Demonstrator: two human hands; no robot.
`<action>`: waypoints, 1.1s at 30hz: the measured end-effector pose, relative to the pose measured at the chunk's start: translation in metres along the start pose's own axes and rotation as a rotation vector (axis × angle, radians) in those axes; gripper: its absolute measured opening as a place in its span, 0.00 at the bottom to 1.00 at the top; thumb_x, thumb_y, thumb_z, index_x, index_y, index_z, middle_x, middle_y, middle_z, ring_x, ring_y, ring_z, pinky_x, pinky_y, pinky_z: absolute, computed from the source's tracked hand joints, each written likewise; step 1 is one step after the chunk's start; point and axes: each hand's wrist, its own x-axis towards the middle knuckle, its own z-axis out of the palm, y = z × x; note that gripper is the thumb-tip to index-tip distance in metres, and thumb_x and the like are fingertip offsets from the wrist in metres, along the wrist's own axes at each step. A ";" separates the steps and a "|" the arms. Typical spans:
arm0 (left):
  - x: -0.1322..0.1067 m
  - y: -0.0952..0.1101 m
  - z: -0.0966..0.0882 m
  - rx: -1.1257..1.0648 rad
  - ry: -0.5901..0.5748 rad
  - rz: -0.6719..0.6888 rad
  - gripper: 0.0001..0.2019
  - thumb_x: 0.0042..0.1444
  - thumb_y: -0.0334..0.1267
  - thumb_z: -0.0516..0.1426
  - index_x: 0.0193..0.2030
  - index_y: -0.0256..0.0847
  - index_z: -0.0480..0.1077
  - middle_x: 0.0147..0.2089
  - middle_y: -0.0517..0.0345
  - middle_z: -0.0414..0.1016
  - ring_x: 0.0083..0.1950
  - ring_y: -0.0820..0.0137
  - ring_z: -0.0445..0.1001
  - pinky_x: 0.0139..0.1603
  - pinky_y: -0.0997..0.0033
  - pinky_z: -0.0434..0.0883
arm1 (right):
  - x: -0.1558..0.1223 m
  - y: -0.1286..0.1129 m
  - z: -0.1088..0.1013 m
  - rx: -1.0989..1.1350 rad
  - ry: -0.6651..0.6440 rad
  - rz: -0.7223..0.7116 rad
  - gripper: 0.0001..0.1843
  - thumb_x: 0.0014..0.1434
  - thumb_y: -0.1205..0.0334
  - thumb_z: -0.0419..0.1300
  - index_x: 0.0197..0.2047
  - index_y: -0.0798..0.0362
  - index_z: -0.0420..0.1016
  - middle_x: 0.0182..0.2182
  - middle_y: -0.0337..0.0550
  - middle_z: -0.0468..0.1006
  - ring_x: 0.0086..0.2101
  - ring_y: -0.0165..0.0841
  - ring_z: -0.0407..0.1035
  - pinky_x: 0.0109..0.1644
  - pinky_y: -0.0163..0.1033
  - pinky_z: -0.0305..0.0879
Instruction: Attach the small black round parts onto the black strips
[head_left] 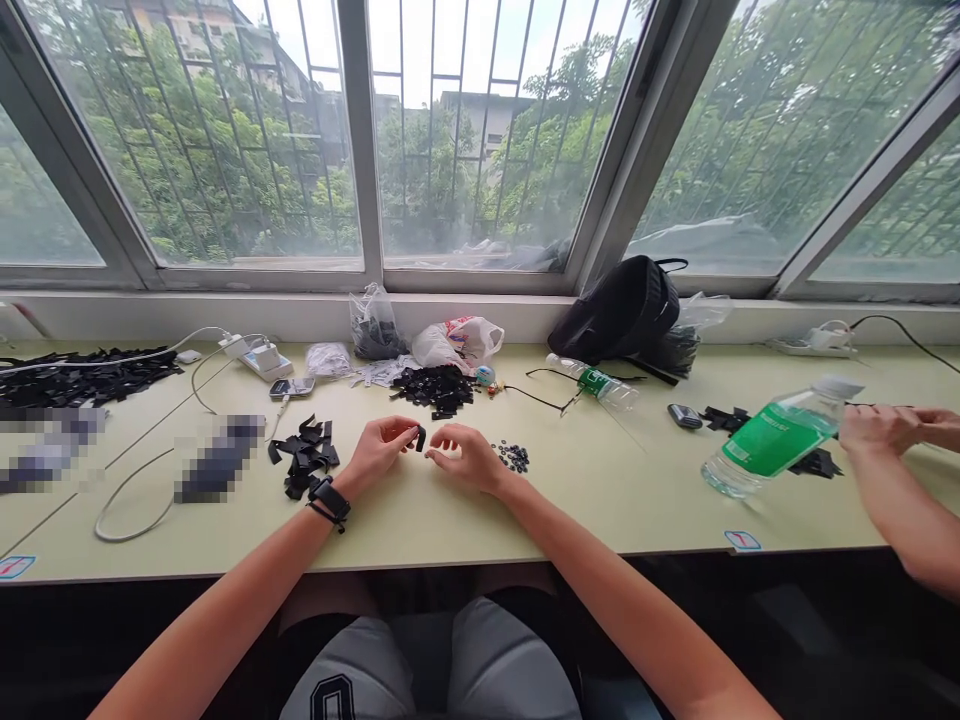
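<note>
Fingers of my left hand (379, 450) are pinched nearly shut on a small black piece (421, 437), which sticks out past the tips, matte and flat-looking. My right hand (469, 457) sits just beside it, fingers loosely curled and partly open, holding nothing I can see. Both hands hover over the pale table (600, 505), and the piece is between them.

At 9 o'clock, close to my left hand, lies a loose pile (304, 455) of similar black pieces, angular and overlapping. At 3 o'clock, just past my right hand, is a small cluster of dark beads (512, 457). At 12 o'clock sits a bigger black heap (433, 388), with a white plastic bag (457, 343) and a clear bag (373, 323) of dark pieces behind it. Further along at 10 o'clock, a long black mass (90, 377) spreads near a power strip (262, 358) and a white cable (135, 505). A blurred object (221, 458) lies at 9 o'clock.

Off at 2 o'clock, a clear bottle (592, 383) lies on its side in front of a black bag (619, 310). At 3 o'clock, a co-worker's hand (877, 430) is just beside a green-labelled bottle (772, 440), well apart from my own hands. Nothing stands between my fingers and the nearest pile.
</note>
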 end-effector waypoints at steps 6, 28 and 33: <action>-0.005 0.001 0.004 -0.006 -0.134 -0.006 0.19 0.57 0.53 0.67 0.46 0.40 0.80 0.40 0.50 0.83 0.33 0.67 0.79 0.33 0.69 0.73 | 0.002 -0.009 0.001 0.303 -0.032 0.110 0.25 0.57 0.47 0.71 0.52 0.48 0.73 0.39 0.43 0.82 0.36 0.36 0.75 0.41 0.42 0.72; -0.004 -0.011 0.003 0.413 0.022 0.100 0.10 0.58 0.43 0.63 0.39 0.39 0.78 0.29 0.60 0.75 0.26 0.75 0.62 0.28 0.74 0.61 | 0.003 0.006 0.004 0.131 0.116 0.249 0.12 0.58 0.56 0.65 0.28 0.53 0.73 0.25 0.38 0.75 0.27 0.30 0.64 0.32 0.36 0.58; -0.006 -0.009 0.004 0.465 0.018 0.100 0.07 0.56 0.39 0.62 0.38 0.39 0.78 0.27 0.62 0.73 0.26 0.74 0.61 0.29 0.74 0.60 | 0.003 0.008 0.007 0.074 0.092 0.235 0.10 0.57 0.58 0.66 0.27 0.53 0.74 0.24 0.37 0.75 0.26 0.29 0.64 0.32 0.35 0.57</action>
